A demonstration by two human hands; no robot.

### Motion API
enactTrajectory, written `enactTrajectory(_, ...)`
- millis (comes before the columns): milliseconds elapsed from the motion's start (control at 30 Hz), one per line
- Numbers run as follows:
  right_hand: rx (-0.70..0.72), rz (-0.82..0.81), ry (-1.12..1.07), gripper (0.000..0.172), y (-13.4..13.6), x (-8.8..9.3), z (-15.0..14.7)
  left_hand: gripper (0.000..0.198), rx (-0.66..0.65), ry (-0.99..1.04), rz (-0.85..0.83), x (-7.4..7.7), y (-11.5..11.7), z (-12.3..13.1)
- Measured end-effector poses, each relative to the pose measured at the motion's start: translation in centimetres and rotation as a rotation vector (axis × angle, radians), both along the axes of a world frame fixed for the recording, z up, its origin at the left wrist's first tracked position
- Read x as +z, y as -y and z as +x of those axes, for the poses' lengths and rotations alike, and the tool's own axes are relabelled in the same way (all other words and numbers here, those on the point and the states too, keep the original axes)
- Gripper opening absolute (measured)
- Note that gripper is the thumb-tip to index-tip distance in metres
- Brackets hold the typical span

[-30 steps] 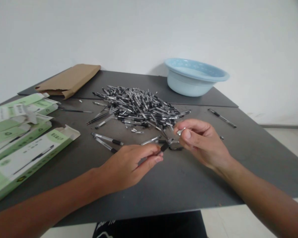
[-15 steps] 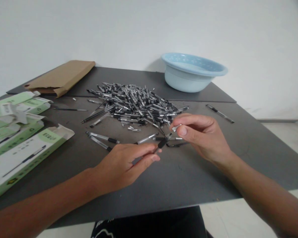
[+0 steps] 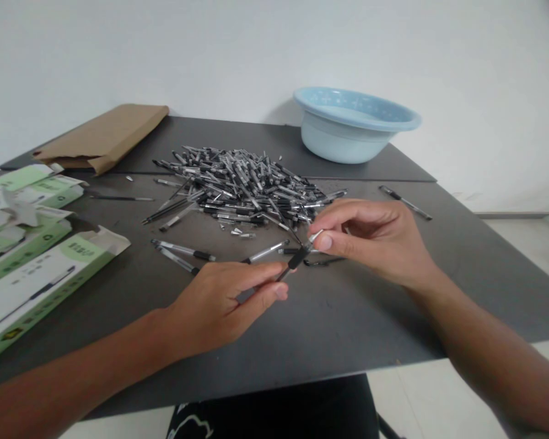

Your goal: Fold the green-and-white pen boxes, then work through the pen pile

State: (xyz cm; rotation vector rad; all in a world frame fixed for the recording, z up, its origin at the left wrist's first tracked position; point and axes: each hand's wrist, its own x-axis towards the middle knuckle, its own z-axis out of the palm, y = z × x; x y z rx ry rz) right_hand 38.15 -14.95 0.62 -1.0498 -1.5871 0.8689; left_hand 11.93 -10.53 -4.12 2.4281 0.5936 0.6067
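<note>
My left hand (image 3: pixel 224 302) pinches a pen barrel with a black grip (image 3: pixel 296 259), its front end pointing up and to the right. My right hand (image 3: pixel 375 241) pinches a small silver tip cone (image 3: pixel 315 236) between thumb and forefinger, right at the barrel's front end. Both hands hover low over the dark grey table (image 3: pixel 329 323). Just behind them lies a big pile of pens (image 3: pixel 242 186). Several loose pens (image 3: pixel 183 250) lie in front of the pile.
A light blue basin (image 3: pixel 354 125) stands at the back right. A brown cardboard envelope (image 3: pixel 103 137) lies back left. Green and white pen boxes (image 3: pixel 32 268) are stacked at the left edge. A single pen (image 3: pixel 405 202) lies to the right.
The right hand has brought the silver tip down and left onto the barrel's end. The view has shifted slightly, so everything sits a little higher and further left in frame.
</note>
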Motion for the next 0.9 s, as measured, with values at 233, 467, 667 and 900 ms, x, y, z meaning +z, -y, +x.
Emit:
enactTrajectory(233, 0.034, -0.039, -0.028, 0.023, 0.2, -1.1, -1.2, 0.022, -0.02, -0.011, -0.114, -0.1, 0.4, 0.2)
enactTrajectory(467, 0.346, -0.204, -0.262, 0.045, 0.7, -2.0, -2.4, 0.014, -0.054, 0.064, -0.379, -0.3, 0.7, 0.4)
enactTrajectory(667, 0.206, -0.152, -0.298, 0.011, 0.6, -2.4, -3.6, 0.013, -0.101, 0.02, -0.467, -0.2, 1.2, 0.5)
enactTrajectory(900, 0.268, -0.266, -0.313, 0.056, 0.7, -2.3, -3.8, 0.013, -0.145, 0.068, -0.624, -0.2, 1.6, 0.7)
